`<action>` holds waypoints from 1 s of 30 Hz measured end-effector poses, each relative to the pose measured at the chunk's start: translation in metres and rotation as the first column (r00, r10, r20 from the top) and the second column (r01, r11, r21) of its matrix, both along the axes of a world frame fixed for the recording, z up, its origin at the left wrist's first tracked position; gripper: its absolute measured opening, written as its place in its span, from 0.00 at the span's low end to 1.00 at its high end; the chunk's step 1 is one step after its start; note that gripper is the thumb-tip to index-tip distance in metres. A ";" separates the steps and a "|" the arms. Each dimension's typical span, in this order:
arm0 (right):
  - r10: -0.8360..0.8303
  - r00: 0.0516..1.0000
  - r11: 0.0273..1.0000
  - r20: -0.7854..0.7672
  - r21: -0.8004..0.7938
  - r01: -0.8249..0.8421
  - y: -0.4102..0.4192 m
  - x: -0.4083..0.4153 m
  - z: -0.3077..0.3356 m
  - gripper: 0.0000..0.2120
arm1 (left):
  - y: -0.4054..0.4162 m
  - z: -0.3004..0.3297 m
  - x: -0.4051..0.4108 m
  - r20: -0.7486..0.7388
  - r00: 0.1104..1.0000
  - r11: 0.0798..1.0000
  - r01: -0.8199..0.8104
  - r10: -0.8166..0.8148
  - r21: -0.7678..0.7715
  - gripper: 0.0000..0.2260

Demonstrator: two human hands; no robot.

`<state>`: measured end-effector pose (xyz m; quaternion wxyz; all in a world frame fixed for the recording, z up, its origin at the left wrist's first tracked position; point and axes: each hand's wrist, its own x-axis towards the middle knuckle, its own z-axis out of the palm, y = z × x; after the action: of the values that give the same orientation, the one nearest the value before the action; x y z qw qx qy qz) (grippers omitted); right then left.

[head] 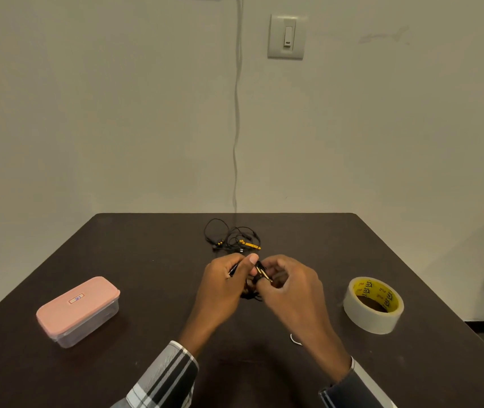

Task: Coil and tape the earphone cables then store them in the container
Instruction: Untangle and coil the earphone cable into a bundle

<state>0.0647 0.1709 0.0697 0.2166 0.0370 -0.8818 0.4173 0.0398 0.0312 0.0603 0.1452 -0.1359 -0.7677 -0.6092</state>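
Two bare hands and forearms show, reaching in from the bottom edge. Neither the left hand (pixel 225 285) nor the right hand (pixel 289 285) wears a glove, ring or watch that can be seen.

Behind the left hand, the forearm ends in a checked shirt sleeve (pixel 165 378). Its cloth is white and pale grey, crossed by broad black bands and thinner dark stripes, with a fine diagonal weave. The cuff sits loose and open around the arm.

Behind the right hand, the right sleeve (pixel 352 388) belongs to the same shirt, but here it looks mostly dark, with a white stripe along its outer side.
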 end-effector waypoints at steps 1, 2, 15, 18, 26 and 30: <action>0.019 0.999 0.998 0.025 -0.058 -0.018 0.000 0.000 0.001 0.11 | -0.001 0.001 0.000 0.007 1.000 1.000 0.003 -0.004 0.017 0.18; 0.042 0.998 0.993 0.051 -0.112 -0.036 0.000 0.000 0.002 0.14 | -0.001 0.001 0.000 0.017 1.000 0.999 0.006 -0.006 0.040 0.19; 0.037 0.999 0.988 -0.013 -0.151 -0.039 0.012 -0.006 0.008 0.08 | -0.002 0.002 0.003 0.059 0.994 0.989 0.087 -0.095 0.116 0.15; 0.084 0.996 0.979 -0.028 -0.186 -0.088 0.018 -0.009 0.013 0.07 | -0.006 0.001 0.002 0.073 0.995 0.997 0.069 -0.072 0.041 0.15; 0.210 0.978 0.953 -0.019 -0.221 -0.209 0.022 -0.026 -0.009 0.07 | -0.009 -0.008 0.003 0.143 0.983 0.991 0.109 -0.119 0.076 0.13; 0.350 0.936 0.878 0.024 -0.356 -0.320 0.019 -0.028 -0.021 0.05 | -0.016 -0.012 0.004 0.187 0.978 0.990 0.067 -0.090 0.126 0.14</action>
<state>0.0362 0.1901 0.0486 0.1055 0.1320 -0.7831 0.5985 0.0442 0.0153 0.0487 0.0540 -0.0977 -0.7345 -0.6694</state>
